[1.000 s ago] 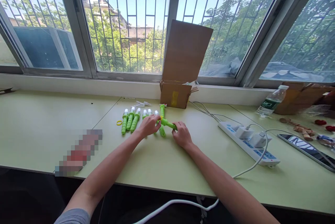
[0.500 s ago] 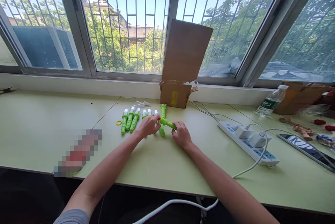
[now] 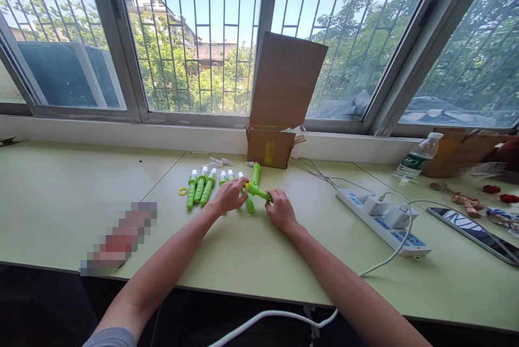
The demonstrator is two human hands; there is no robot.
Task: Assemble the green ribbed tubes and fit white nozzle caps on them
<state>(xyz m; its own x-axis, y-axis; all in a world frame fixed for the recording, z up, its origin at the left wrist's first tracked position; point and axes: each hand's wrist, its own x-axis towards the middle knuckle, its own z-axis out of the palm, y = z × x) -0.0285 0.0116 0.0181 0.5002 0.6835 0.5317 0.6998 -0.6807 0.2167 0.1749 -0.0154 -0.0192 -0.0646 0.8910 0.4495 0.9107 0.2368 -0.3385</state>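
Observation:
Between my two hands lies a green ribbed plastic tube point(image 3: 260, 192), roughly level above the table. My right hand point(image 3: 281, 210) is closed round its right end. At its other end, my left hand point(image 3: 230, 195) pinches a yellow ring-like part point(image 3: 246, 187). Another green tube point(image 3: 256, 173) stands out just behind the held one, near the box. Left of my left hand, several green tubes with white tips point(image 3: 201, 185) lie side by side, and others are partly hidden behind that hand. A loose yellow ring point(image 3: 183, 191) rests at the left of the row.
An open cardboard box point(image 3: 270, 146) stands against the window sill. Small clear plastic pieces point(image 3: 219, 162) lie behind the tubes. To the right are a white power strip point(image 3: 383, 222) with cables, a phone point(image 3: 472, 233) and a water bottle point(image 3: 419, 158). A blurred-out item point(image 3: 119, 239) lies left.
Both hands keep their grip on the green tube and have barely moved. The tube behind it leans slightly more to the right. The whole view has shifted a little.

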